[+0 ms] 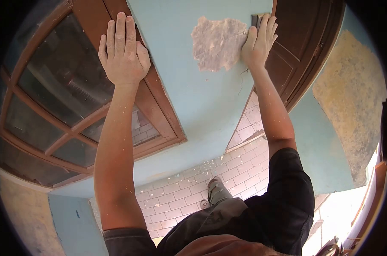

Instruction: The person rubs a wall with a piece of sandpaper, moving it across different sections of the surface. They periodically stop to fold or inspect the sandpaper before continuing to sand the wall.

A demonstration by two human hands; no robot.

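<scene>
My left hand (123, 51) lies flat with fingers together on the brown wooden window frame (159, 106), holding nothing. My right hand (259, 40) presses a small dark scraper (256, 19) against the light blue wall (202, 98), at the right edge of a bare patch (217, 42) where the paint has come off down to pale plaster. Most of the scraper is hidden under my fingers. The patch lies between the window frame and a dark brown door (304, 47).
Below, a paved brick floor (180, 196) is strewn with paint flakes, and my foot (214, 187) stands on it. At right another wall (351, 102) shows a large stripped yellowish area. The window has dark glass panes (52, 81).
</scene>
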